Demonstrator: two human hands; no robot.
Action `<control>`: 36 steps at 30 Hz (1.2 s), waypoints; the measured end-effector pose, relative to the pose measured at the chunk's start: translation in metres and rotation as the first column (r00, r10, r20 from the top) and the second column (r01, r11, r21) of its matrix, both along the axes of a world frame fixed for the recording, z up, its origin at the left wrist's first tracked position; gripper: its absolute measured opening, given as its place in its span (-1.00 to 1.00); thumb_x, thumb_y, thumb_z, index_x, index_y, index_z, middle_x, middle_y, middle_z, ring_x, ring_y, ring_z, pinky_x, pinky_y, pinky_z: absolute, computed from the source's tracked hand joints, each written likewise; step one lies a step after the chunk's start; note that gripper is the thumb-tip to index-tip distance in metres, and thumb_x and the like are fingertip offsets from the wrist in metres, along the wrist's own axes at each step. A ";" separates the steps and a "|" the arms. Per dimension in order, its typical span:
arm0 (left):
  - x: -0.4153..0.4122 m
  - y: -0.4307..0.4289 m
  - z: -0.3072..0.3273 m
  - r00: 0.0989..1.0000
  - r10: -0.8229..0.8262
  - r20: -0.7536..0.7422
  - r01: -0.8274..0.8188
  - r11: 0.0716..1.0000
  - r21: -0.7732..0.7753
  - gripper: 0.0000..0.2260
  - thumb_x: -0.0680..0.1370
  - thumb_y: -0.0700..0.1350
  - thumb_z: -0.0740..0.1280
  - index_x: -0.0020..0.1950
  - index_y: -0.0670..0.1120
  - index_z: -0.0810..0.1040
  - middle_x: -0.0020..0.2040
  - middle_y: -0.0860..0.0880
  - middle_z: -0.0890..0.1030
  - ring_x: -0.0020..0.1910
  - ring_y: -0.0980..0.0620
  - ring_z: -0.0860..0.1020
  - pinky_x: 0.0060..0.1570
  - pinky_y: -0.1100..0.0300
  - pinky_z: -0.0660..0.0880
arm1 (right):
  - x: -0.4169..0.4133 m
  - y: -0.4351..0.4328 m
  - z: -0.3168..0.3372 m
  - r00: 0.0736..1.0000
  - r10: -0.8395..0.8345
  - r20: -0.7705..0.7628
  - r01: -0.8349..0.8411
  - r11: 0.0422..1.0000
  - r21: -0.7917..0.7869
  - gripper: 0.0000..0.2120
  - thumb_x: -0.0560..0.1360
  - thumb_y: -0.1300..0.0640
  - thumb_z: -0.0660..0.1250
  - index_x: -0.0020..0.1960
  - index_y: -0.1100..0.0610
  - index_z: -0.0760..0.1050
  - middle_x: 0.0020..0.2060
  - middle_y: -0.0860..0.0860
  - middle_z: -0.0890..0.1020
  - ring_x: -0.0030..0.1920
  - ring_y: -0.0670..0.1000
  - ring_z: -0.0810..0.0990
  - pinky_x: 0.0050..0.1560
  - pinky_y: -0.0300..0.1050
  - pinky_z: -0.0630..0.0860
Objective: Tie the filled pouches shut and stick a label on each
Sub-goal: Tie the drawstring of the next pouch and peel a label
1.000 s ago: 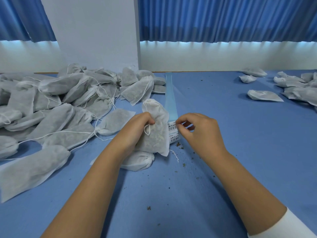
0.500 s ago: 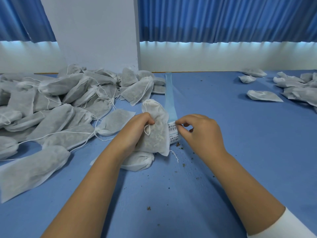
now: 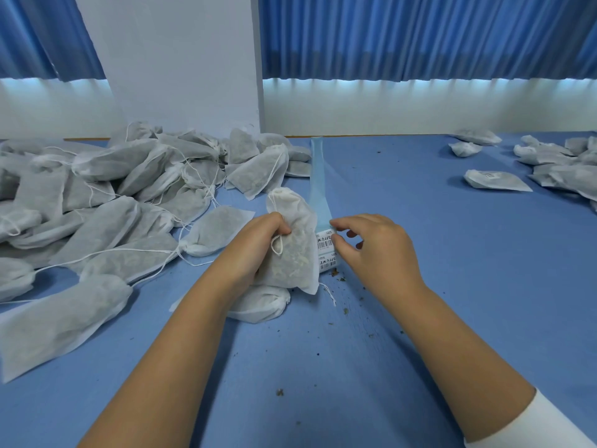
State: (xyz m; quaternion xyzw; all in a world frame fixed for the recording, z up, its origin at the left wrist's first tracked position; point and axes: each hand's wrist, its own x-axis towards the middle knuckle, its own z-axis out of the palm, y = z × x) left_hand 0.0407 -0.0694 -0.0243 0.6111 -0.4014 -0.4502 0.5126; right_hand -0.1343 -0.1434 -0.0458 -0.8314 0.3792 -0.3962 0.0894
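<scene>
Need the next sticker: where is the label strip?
Head view, centre: the label strip lies right of the held pouch, its near end at the right hand.

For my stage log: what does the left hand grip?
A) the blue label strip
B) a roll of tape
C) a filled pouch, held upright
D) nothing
C: the left hand curls round a filled pouch standing beside the blue label strip; the right hand works at the label.

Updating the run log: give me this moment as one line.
left hand: grips pouch upright | right hand: pinches label on blue backing strip | stage: label not yet on pouch
</scene>
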 end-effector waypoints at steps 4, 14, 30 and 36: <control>-0.002 0.001 0.002 0.999 -0.008 -0.031 0.008 1.000 -0.008 -0.44 0.15 0.17 0.28 0.13 0.04 0.50 0.23 -0.13 0.55 0.41 -0.29 0.39 0.45 -0.33 0.21 | 0.000 -0.001 0.000 1.000 0.010 -0.009 -0.010 1.000 -0.007 -0.85 0.50 0.17 0.41 0.05 0.11 0.68 -0.05 0.01 0.70 0.00 0.05 0.60 -0.02 0.04 0.57; 0.003 0.001 -0.001 1.000 -0.001 0.002 0.001 1.000 0.007 -0.27 0.15 0.17 0.29 0.14 -0.30 0.57 0.36 -0.28 0.50 0.39 -0.29 0.41 0.45 -0.32 0.22 | 0.000 -0.002 -0.001 1.000 0.027 -0.004 -0.027 1.000 0.008 -0.81 0.50 0.17 0.41 0.10 0.08 0.66 -0.07 -0.03 0.68 -0.03 0.02 0.58 -0.02 0.01 0.57; 0.006 -0.006 -0.007 1.000 -0.025 0.015 0.025 1.000 0.004 -0.45 0.18 0.16 0.28 0.13 0.02 0.53 0.13 -0.07 0.54 0.36 -0.25 0.47 0.45 -0.34 0.21 | 0.000 0.002 0.000 1.000 0.011 0.009 -0.010 0.997 -0.082 -0.91 0.44 0.18 0.47 -0.06 0.10 0.71 -0.17 -0.01 0.71 -0.13 0.08 0.62 -0.15 0.04 0.59; 0.006 -0.005 -0.007 0.999 -0.051 -0.017 0.051 0.999 -0.016 -0.51 0.18 0.16 0.29 0.08 0.06 0.47 0.08 -0.03 0.51 0.11 -0.03 0.45 0.42 -0.31 0.19 | 0.000 0.005 0.003 1.000 -0.009 -0.015 0.007 0.995 -0.097 -0.95 0.45 0.19 0.47 -0.10 0.10 0.69 -0.19 -0.02 0.70 -0.13 0.08 0.61 -0.20 0.02 0.57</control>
